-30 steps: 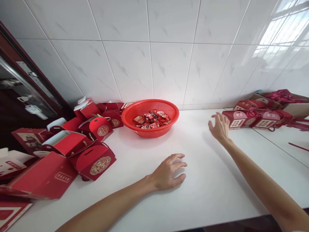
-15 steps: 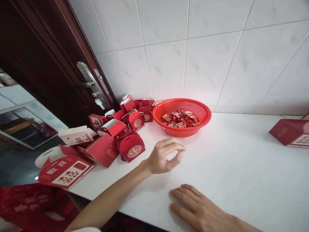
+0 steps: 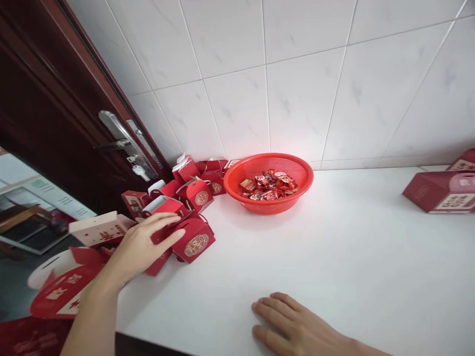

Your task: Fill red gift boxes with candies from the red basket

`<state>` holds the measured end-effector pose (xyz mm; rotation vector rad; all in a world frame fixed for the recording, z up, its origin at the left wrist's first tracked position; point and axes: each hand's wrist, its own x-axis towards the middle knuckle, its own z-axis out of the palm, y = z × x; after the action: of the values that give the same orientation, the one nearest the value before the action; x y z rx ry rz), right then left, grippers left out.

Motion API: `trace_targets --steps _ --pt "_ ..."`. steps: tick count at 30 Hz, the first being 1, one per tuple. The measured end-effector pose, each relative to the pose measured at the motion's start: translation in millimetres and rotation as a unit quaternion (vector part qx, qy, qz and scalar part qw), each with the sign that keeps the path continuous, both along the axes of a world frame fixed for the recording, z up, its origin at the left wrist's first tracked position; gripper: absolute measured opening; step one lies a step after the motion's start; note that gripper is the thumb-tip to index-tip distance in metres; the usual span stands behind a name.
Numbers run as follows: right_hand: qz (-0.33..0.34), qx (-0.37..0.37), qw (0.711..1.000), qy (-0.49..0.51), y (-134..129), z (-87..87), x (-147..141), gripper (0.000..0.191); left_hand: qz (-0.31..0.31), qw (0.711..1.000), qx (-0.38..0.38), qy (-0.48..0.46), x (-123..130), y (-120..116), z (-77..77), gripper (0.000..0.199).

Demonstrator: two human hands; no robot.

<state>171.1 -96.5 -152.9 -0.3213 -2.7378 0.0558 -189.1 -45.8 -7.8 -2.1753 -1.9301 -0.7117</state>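
Basket [image 3: 270, 206]: near back edge of tabletop [image 3: 334, 247], mouth up, retaining packets [image 3: 270, 187].
Right hand [image 3: 287, 319]: empty, fingers spread near front edge, likely bracing.
Left hand [image 3: 143, 244]: thumb and fingers parted at red box [image 3: 196, 244]; contact unclear.
Red box: toward left edge, slot upward, presumably for gripping.

The boxes [image 3: 195, 243] are smooth card; the basket [image 3: 269, 206], glossy plastic; the door handle [image 3: 118, 144], metal.
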Motion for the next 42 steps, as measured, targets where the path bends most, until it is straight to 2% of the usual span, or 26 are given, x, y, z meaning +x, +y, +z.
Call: trace_targets --steps 7,12,15,18,21,24,28,31,34,37,42 --pt "-0.031 0.051 0.997 0.053 -0.8 3.3 -0.2 0.031 -0.066 0.997 -0.034 0.019 8.9 13.5 -9.9 0.032" --pt "-0.039 0.09 0.991 0.09 -2.1 1.3 -3.0 0.026 -0.085 0.991 -0.105 0.007 35.5 15.9 -8.9 0.033" --pt "-0.044 0.103 0.987 0.119 -0.7 -3.9 -6.7 0.024 -0.11 0.988 -0.104 0.02 55.9 16.7 -9.4 0.034" --pt "-0.047 0.115 0.982 0.145 1.3 -7.2 -8.7 0.021 -0.195 0.978 -0.059 0.039 81.2 20.3 -7.8 0.03" --pt "-0.051 0.113 0.981 0.15 2.3 -10.0 -9.2 0.02 -0.31 0.949 -0.024 0.047 109.1 24.0 -3.9 0.024" --pt "-0.043 0.097 0.983 0.151 1.6 -15.4 -11.7 0.021 -0.386 0.921 0.002 0.048 132.6 25.4 -3.5 0.024" --pt "-0.015 -0.007 0.973 0.228 -0.9 -17.6 -16.9 0.013 -0.438 0.898 0.022 0.04 152.2 25.3 -11.5 0.025" --pt "0.005 -0.068 0.951 0.303 0.4 -5.0 -11.6 0.014 -0.458 0.888 0.02 0.039 158.8 26.0 -17.0 0.02" --pt "-0.004 -0.003 0.942 0.335 9.5 16.6 5.8 0.016 -0.478 0.878 -0.006 0.0 158.9 29.2 -15.8 0.01" --pt "-0.066 0.056 0.937 0.338 25.5 34.1 26.3 0.023 -0.464 0.882 -0.048 -0.066 155.6 35.8 -7.7 0.019" --pt "-0.232 0.025 0.925 0.299 50.7 38.8 41.8 0.037 -0.382 0.911 -0.117 -0.099 153.9 48.8 6.3 0.033"
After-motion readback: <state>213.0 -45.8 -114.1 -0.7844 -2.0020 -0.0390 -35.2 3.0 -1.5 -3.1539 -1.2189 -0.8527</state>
